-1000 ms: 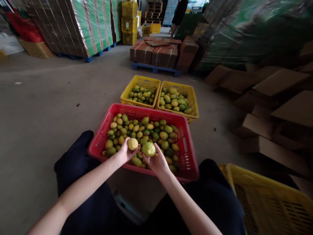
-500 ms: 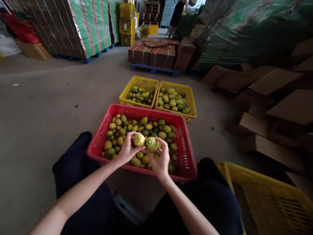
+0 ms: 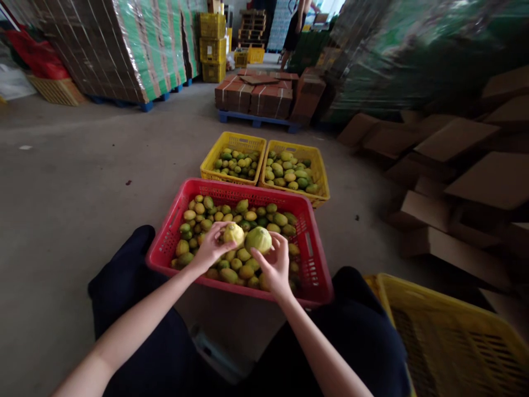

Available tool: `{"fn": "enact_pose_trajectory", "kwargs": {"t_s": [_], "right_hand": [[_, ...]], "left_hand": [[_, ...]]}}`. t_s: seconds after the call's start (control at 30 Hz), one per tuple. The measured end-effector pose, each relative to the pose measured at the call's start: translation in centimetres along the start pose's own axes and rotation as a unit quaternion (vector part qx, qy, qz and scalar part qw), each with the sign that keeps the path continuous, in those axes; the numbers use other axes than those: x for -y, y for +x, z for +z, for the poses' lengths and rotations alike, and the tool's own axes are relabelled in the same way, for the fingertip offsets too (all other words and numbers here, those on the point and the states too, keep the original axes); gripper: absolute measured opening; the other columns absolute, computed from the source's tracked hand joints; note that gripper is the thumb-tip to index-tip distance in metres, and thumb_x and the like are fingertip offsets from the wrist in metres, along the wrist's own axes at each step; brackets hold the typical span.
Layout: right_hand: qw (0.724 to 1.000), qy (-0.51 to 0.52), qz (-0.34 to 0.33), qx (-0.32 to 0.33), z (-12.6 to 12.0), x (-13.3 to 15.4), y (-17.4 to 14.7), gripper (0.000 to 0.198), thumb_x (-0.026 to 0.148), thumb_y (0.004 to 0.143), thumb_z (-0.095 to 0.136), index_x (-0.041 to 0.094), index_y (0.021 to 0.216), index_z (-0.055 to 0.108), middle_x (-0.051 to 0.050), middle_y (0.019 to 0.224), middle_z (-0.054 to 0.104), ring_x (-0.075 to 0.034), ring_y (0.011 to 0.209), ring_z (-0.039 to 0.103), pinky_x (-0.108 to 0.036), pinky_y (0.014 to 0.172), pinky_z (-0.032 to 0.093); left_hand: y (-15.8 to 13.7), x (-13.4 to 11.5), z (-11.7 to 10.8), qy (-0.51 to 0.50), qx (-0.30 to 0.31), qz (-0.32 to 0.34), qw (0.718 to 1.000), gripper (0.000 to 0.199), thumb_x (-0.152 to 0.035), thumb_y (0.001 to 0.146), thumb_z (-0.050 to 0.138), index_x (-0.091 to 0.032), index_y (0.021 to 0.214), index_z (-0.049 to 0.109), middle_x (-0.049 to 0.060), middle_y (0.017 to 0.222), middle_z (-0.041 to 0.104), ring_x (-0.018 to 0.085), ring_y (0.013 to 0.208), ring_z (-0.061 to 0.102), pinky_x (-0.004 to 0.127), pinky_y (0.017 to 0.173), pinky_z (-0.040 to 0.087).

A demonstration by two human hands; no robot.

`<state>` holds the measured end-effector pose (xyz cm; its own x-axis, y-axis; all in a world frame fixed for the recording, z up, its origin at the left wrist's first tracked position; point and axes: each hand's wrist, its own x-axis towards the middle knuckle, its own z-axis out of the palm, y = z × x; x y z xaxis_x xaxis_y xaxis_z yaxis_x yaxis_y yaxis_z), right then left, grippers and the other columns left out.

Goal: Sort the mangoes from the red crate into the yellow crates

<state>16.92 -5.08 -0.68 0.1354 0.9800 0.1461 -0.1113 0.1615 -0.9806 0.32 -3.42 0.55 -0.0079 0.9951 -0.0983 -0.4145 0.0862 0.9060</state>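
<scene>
Over a red plastic crate [image 3: 320, 259] full of lemons [image 3: 237, 263], both my hands hold fruit side by side. Between the fingers and thumb of my left hand [image 3: 210, 248] is a pale yellow lemon [image 3: 233, 234]. My right hand [image 3: 279, 264] grips a larger, greener lemon [image 3: 258, 240] from its right side. A narrow gap separates the two fruits. The lemons lying in the crate range from green to yellow, and some are hidden behind my hands.
Behind the red crate stand two yellow crates [image 3: 326, 182] of lemons. Another yellow crate [image 3: 450, 309] is by my right knee. Cardboard boxes [image 3: 454, 138] pile up on the right. Farther back are a blue pallet [image 3: 258, 120] of bundled cardboard and a person [image 3: 295, 30].
My hands have moved slightly apart, opening a gap between the two lemons. The green lemon has been turned in my right hand. The view has shifted a little.
</scene>
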Motion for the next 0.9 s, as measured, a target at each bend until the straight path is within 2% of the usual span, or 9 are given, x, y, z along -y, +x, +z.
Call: {"fn": "enact_pose_trajectory", "kwargs": {"t_s": [0.1,0.17,0.3,0.4,0.5,0.67,0.77,0.83,0.9], "right_hand": [[0.988,0.098,0.122,0.015,0.0,0.1,0.5,0.033,0.035,0.071,0.068,0.024,0.101,0.056,-0.001,0.096,0.066,-0.018,0.084,0.061,-0.028,0.070,0.050],[0.968,0.165,0.187,0.026,0.2,-0.1,0.8,0.033,0.041,0.071,0.067,0.023,0.098,0.060,-0.001,0.090,0.068,-0.018,0.078,0.062,-0.026,0.061,0.049],[0.918,0.248,0.308,0.003,0.6,-0.4,1.1,0.032,0.041,0.066,0.071,0.020,0.089,0.066,-0.002,0.076,0.071,-0.018,0.062,0.063,-0.025,0.047,0.047],[0.865,0.306,0.395,-0.045,0.6,-0.4,1.2,0.020,0.037,0.071,0.066,0.019,0.079,0.067,-0.002,0.067,0.071,-0.018,0.057,0.064,-0.028,0.047,0.051],[0.849,0.338,0.402,-0.057,0.6,-0.7,1.4,0.016,0.034,0.074,0.064,0.019,0.078,0.067,-0.003,0.070,0.072,-0.020,0.063,0.068,-0.032,0.058,0.056],[0.871,0.311,0.376,-0.059,0.8,-2.2,1.6,0.022,0.040,0.075,0.067,0.020,0.083,0.066,-0.002,0.074,0.073,-0.022,0.072,0.070,-0.034,0.061,0.058],[0.869,0.288,0.398,-0.055,0.9,-2.2,1.4,0.027,0.047,0.075,0.065,0.020,0.082,0.065,-0.003,0.070,0.071,-0.022,0.071,0.069,-0.035,0.060,0.057],[0.875,0.290,0.386,-0.049,1.0,-1.7,1.2,0.025,0.042,0.072,0.068,0.020,0.084,0.066,-0.002,0.074,0.072,-0.021,0.073,0.069,-0.033,0.061,0.057],[0.881,0.300,0.363,-0.051,1.0,-1.2,1.1,0.022,0.034,0.068,0.071,0.022,0.086,0.066,0.000,0.078,0.072,-0.019,0.071,0.068,-0.030,0.059,0.056]], "left_hand": [[0.4,0.0,-0.2,-0.141,0.001,-0.128,0.982,0.031,-0.023,0.072,0.071,-0.018,0.102,0.065,0.006,0.101,0.066,0.022,0.099,0.061,0.031,0.086,0.048],[0.4,0.0,-0.1,-0.198,0.000,-0.187,0.962,0.027,-0.028,0.078,0.062,-0.014,0.101,0.065,0.008,0.098,0.067,0.022,0.097,0.062,0.032,0.084,0.049],[0.0,0.4,0.0,-0.223,-0.014,-0.230,0.947,0.020,-0.027,0.081,0.058,-0.012,0.091,0.065,0.006,0.083,0.067,0.016,0.075,0.064,0.026,0.067,0.052],[0.0,0.9,0.1,-0.204,-0.049,-0.262,0.942,0.013,-0.026,0.081,0.059,-0.015,0.085,0.062,0.003,0.073,0.065,0.014,0.060,0.063,0.026,0.057,0.052],[0.3,1.0,0.4,-0.214,-0.086,-0.288,0.930,0.019,-0.032,0.085,0.056,-0.014,0.081,0.061,0.003,0.070,0.065,0.013,0.057,0.062,0.025,0.057,0.053],[0.9,1.3,0.2,-0.265,-0.087,-0.292,0.915,0.035,-0.043,0.090,0.048,-0.011,0.090,0.062,0.004,0.071,0.066,0.013,0.062,0.064,0.025,0.062,0.056],[1.0,1.5,-0.1,-0.281,-0.126,-0.276,0.911,0.027,-0.038,0.088,0.053,-0.013,0.090,0.062,0.003,0.074,0.067,0.012,0.062,0.064,0.026,0.064,0.057],[1.0,1.6,-0.2,-0.276,-0.149,-0.264,0.912,0.015,-0.029,0.084,0.061,-0.015,0.088,0.061,0.001,0.076,0.068,0.011,0.063,0.064,0.025,0.063,0.057],[1.0,1.5,-0.3,-0.264,-0.137,-0.257,0.920,0.012,-0.024,0.082,0.063,-0.015,0.089,0.062,0.002,0.076,0.068,0.012,0.065,0.065,0.024,0.062,0.057]]}}
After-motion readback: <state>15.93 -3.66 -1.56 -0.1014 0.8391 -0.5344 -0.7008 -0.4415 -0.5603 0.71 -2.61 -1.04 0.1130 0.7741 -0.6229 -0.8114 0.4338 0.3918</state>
